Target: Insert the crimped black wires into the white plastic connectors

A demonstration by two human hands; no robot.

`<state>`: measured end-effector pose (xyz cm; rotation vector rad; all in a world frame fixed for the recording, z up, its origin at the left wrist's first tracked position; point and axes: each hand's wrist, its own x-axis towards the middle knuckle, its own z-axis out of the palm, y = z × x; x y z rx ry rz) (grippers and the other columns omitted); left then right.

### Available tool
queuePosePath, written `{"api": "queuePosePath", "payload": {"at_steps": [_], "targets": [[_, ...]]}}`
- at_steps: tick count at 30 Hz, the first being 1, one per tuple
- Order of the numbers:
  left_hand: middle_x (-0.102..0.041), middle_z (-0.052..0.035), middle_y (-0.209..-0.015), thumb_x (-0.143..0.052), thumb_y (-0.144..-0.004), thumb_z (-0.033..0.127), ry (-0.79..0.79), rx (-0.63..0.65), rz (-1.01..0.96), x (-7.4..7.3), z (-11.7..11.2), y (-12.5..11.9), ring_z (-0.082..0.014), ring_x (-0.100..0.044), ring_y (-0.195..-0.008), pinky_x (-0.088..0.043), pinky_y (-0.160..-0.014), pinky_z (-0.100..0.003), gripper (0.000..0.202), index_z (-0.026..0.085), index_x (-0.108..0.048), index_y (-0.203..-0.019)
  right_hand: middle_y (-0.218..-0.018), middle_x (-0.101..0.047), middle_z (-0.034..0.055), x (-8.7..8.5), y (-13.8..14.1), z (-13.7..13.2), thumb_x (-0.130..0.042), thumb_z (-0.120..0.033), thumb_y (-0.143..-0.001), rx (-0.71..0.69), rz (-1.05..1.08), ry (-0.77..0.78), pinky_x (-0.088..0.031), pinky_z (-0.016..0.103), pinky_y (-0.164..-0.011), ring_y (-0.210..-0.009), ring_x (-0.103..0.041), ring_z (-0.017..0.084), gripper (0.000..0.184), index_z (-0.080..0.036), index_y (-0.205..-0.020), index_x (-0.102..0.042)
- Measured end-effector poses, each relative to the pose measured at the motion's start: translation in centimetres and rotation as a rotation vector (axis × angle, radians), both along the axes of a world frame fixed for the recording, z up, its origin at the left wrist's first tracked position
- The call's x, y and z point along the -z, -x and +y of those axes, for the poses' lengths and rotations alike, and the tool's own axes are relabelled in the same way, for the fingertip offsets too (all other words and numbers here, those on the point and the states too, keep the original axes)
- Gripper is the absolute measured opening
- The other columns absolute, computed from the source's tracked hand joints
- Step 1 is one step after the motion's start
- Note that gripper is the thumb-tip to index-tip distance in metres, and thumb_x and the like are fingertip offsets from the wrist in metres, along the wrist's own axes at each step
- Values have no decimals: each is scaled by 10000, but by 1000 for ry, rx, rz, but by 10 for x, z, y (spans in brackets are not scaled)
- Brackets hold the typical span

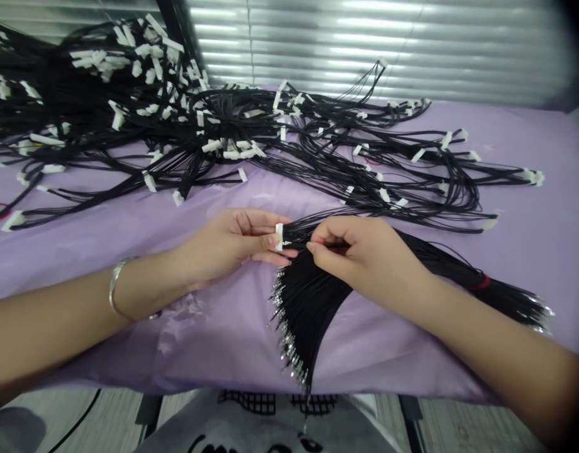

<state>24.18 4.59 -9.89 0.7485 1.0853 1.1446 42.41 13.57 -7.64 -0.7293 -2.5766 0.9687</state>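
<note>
Nearest, a fan of loose black wires (313, 314) on the counter (214, 358) ends in bare terminals (292, 355); this portion remains unfitted. Beyond it, the left hand (235, 239) is clamped on the white connector (279, 237), which appears partly wired. The right hand (365, 251) pinches wire just beside it. Farther back, piled cables (242, 123) already carry white housings (150, 182).

Person's left hand (228, 239) pinches white connector (279, 237). Right of connector: right hand (369, 251), pinching black wire (297, 244). Below connector: fanned wire bundle (308, 302) (silvery tips (286, 336) showing). Beyond connector: heaped cables (143, 126).
</note>
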Motion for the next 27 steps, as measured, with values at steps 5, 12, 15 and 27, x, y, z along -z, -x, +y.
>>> {"api": "queuePosePath", "payload": {"at_steps": [5,12,15,27], "targets": [[-730,-49,-874,-642,-788,73,5,-19,8,-2,0,-1,-166,-702,-820,-586,-704,-227,171,134,-695,-939,-521,-530,-64,1,3,-1,-560,-153,-759,31,-10,-23,-304,192,-459,-467,-416,41,142,-158,-618,-567],[-729,-43,-885,-651,-788,82,-8,-13,10,0,0,-1,-172,-703,-831,-589,-713,-233,175,147,-695,-945,-531,-545,-60,-1,3,-2,-561,-156,-760,51,8,-12,-314,187,-468,-480,-434,41,139,-156,-622,-574],[-728,-38,-879,-647,-794,88,-9,-13,22,-1,-1,-1,-167,-702,-833,-587,-714,-226,173,152,-695,-948,-531,-544,-62,0,3,-2,-567,-155,-757,40,13,-2,-312,184,-468,-481,-433,40,131,-156,-627,-579],[-730,-38,-878,-639,-802,93,4,-18,48,-2,-1,-2,-163,-701,-830,-585,-722,-232,173,149,-690,-957,-546,-562,-49,-1,2,-5,-542,-159,-770,50,-43,-26,-307,196,-478,-485,-446,53,140,-153,-642,-597]]}}
